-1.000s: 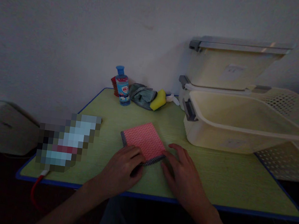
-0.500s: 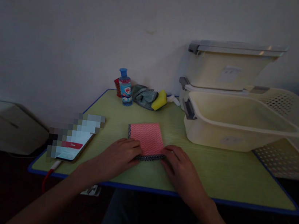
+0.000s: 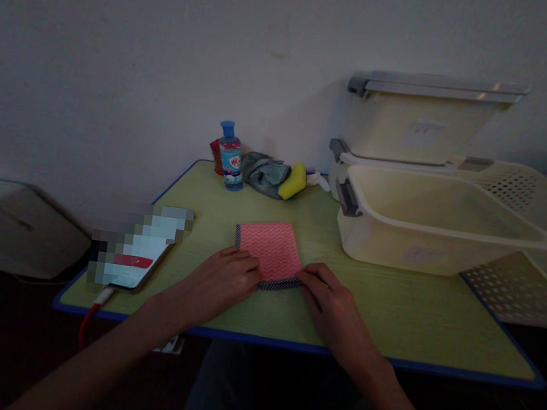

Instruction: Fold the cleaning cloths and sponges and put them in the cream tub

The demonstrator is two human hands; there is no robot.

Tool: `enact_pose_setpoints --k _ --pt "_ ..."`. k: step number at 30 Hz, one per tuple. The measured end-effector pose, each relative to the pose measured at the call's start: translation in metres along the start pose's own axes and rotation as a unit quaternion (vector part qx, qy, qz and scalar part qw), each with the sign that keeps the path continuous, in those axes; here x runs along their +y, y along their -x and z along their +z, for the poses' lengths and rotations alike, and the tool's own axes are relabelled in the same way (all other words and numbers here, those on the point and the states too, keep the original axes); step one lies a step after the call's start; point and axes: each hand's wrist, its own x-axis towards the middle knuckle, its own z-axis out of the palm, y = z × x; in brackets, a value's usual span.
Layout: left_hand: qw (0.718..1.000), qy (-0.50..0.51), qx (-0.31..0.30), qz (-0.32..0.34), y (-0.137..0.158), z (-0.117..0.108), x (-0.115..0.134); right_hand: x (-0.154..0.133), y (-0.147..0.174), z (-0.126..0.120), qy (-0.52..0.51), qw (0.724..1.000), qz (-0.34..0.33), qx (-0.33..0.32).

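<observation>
A folded pink cleaning cloth [image 3: 272, 248] with a dark checked border lies flat on the green tabletop [image 3: 399, 322]. My left hand [image 3: 229, 278] is closed at its near left corner, the fingers curled over the edge and partly hiding it. At the near right corner, my right hand [image 3: 328, 306] pinches the cloth between thumb and fingertips. The dark border shows between the two hands along the near edge.
A phone [image 3: 147, 249] with a red cable lies at left. Behind stand a blue bottle [image 3: 232, 164], a grey cloth [image 3: 263, 175] and a yellow sponge [image 3: 293, 182]. At right are an open cream bin [image 3: 414, 247], a lidded box [image 3: 414, 129] and a perforated basket [image 3: 539, 287].
Both hands keep hold of the cloth's near corners with hardly any movement. The whole view has shifted very slightly.
</observation>
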Motion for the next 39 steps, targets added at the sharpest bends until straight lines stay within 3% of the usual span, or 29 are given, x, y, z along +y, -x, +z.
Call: enact_pose_setpoints --k 10,22,29,39 --pt "0.994 -0.086 0.06 0.01 0.005 0.009 0.007 -0.001 0.0 -0.002 0.029 1.0 -0.004 -0.003" --pt "0.993 -0.072 0.092 0.033 0.006 0.013 0.01 -0.004 -0.005 -0.003 0.04 0.999 0.015 -0.001" --pt "0.997 -0.045 0.057 0.036 0.007 0.009 0.012 -0.004 -0.004 -0.001 0.026 0.999 0.013 -0.013" --pt "0.997 0.069 -0.024 -0.028 -0.003 -0.017 0.013 -0.007 -0.002 -0.004 0.108 0.994 0.018 -0.029"
